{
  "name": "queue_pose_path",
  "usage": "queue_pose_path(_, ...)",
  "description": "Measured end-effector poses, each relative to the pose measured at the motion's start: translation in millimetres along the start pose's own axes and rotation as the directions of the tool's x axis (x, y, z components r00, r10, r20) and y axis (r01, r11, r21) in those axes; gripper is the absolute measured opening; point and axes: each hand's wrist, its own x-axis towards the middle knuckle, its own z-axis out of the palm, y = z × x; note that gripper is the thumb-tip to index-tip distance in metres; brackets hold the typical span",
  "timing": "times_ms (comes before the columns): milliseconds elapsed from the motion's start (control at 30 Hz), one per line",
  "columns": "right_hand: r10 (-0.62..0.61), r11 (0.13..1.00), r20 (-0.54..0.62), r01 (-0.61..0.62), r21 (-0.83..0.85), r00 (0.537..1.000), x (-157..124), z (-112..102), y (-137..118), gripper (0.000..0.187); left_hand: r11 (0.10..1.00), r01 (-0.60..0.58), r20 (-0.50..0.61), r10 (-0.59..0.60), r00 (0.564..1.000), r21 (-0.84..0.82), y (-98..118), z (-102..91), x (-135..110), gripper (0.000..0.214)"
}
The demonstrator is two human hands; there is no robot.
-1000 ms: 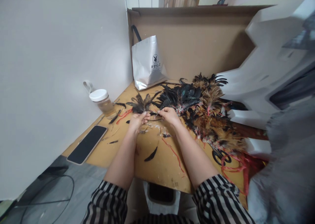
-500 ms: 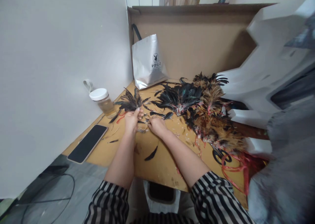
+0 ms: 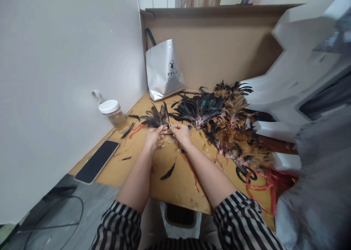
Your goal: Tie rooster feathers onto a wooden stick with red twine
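Between thumb and fingers, my left hand (image 3: 155, 135) pinches the quill ends of a fanned bunch of dark brown feathers (image 3: 155, 116). Close beside it, my right hand (image 3: 181, 133) is closed on a single dark feather (image 3: 166, 112), which stands upright along the bunch's right edge. A red string (image 3: 135, 131) lies on the tabletop left of the bunch, and another red string (image 3: 192, 169) runs under my right forearm. Loose feathers are scattered around, among them a black feather (image 3: 168, 172) in front of my hands.
Piles of black feathers (image 3: 200, 109) and brown feathers (image 3: 241, 144) lie to the right, with black-handled scissors (image 3: 245, 173) near red ribbon (image 3: 271, 186). A lidded jar (image 3: 116, 117) and a phone (image 3: 96, 161) sit left. A silver bag (image 3: 163, 74) stands behind on the wooden table (image 3: 153, 187).
My right hand has risen from the tabletop toward my left hand, now with a feather upright in its fingers. The bunch in my left hand has shifted slightly right.
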Motion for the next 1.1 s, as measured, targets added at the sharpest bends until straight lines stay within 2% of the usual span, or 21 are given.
queue_pose_path(67, 0.026, 0.996, -0.002, -0.026, 0.088, 1.000, 1, 1, 0, 0.028, 0.999, 0.034, 0.014, -0.034, 0.999, -0.013, 0, 0.6, -1, 0.013)
queue_pose_path(167, 0.022, 0.997, -0.020, -0.020, 0.069, 1.000, 4, -3, 2, 0.027, 0.994, -0.067, -0.088, 0.060, 0.994, -0.083, 6, -4.4, 2, 0.013)
queue_pose_path(267, -0.036, 0.997, -0.049, 0.032, -0.075, 0.998, 10, -12, 8, 0.025, 0.969, -0.205, -0.232, 0.170, 0.958, -0.136, 14, -12.5, 7, 0.016)
queue_pose_path(400, -0.149, 0.935, -0.075, 0.116, -0.336, 0.986, 12, -20, 13, 0.021, 0.958, -0.267, -0.267, 0.232, 0.935, -0.102, 15, -16.3, 9, 0.023)
queue_pose_path(567, -0.248, 0.824, 0.018, 0.221, -0.521, 0.969, 4, -21, 2, 0.017, 0.952, -0.283, -0.258, 0.246, 0.934, -0.116, 11, -13.0, 9, 0.026)
queue_pose_path(700, -0.252, 0.772, 0.090, 0.256, -0.582, 0.963, -1, -17, -12, 0.018, 0.948, -0.304, -0.275, 0.270, 0.923, -0.091, 10, -12.8, 9, 0.026)
queue_pose_path(833, -0.291, 0.686, 0.202, 0.351, -0.638, 0.935, 0, -6, -30, 0.024, 0.947, -0.318, -0.310, 0.289, 0.906, -0.045, 9, -14.7, 11, 0.025)
queue_pose_path(900, -0.263, 0.624, 0.292, 0.393, -0.675, 0.920, 4, 2, -38, 0.027, 0.941, -0.337, -0.330, 0.320, 0.888, 0.005, 10, -15.9, 11, 0.025)
queue_pose_path(967, -0.182, 0.558, 0.369, 0.404, -0.725, 0.912, 9, 11, -43, 0.024, 0.927, -0.369, -0.342, 0.369, 0.864, 0.069, 13, -17.0, 11, 0.026)
queue_pose_path(1100, -0.026, 0.460, 0.384, 0.352, -0.815, 0.923, 18, 28, -40, 0.025, 0.895, -0.425, -0.355, 0.445, 0.823, 0.137, 20, -19.3, 8, 0.025)
